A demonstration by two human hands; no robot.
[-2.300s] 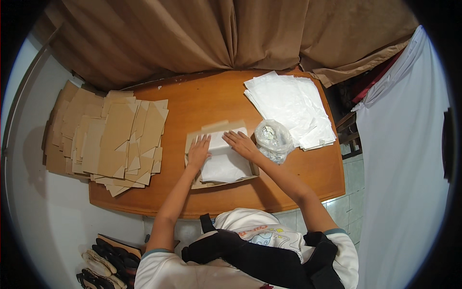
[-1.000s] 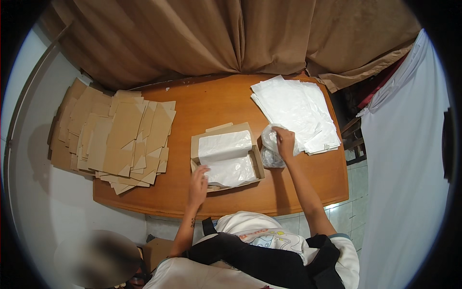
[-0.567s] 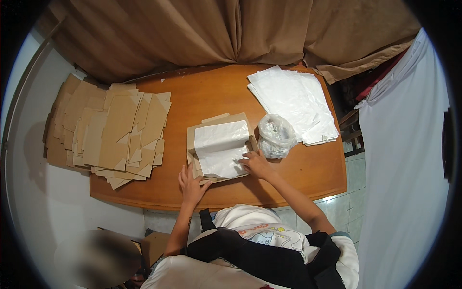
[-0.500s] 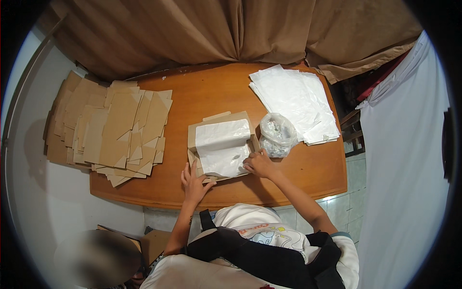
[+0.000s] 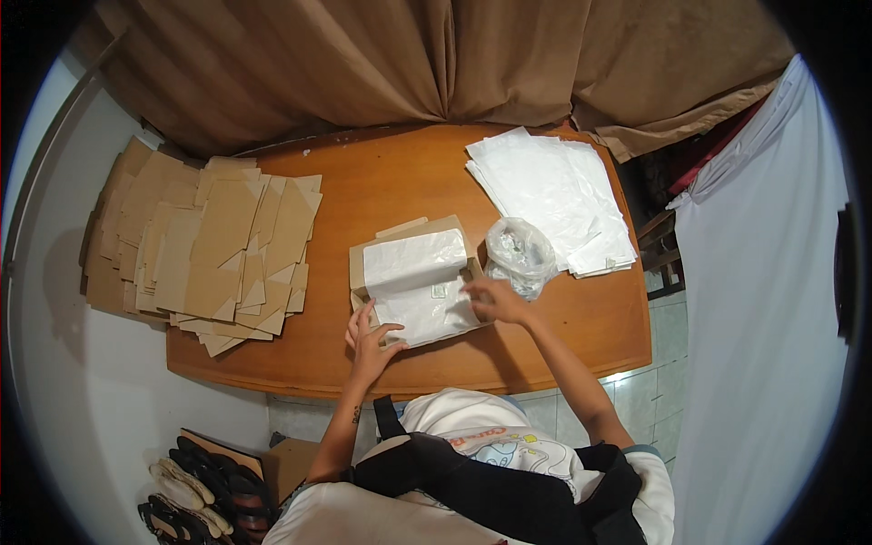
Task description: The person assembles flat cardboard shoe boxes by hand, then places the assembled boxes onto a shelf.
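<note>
An open cardboard box [image 5: 363,257] lies near the middle of the table, lined with a white sheet [image 5: 413,252] that rises against its back. On the lining rests a small, pale square sachet [image 5: 439,291]. My left hand [image 5: 368,343] touches the box's front left corner, its fingers spread and its thumb along the front edge. Over the box's right side is my right hand [image 5: 496,302], fingers apart and nothing visible in them. Just beyond that hand stands an open clear plastic bag [image 5: 520,254] with small pale pieces inside, too small to tell.
Flat cardboard pieces [image 5: 213,250] are heaped on the left of the wooden table [image 5: 391,195]. A stack of white sheets [image 5: 549,186] covers the back right, partly behind the bag. Brown curtain [image 5: 363,64] hangs along the far edge. Footwear [image 5: 213,486] sits at lower left.
The square sachet now shows plainly on the lining, where a small grey blur was before. My right hand has lifted slightly and its fingers have loosened. My left hand stays at the corner.
</note>
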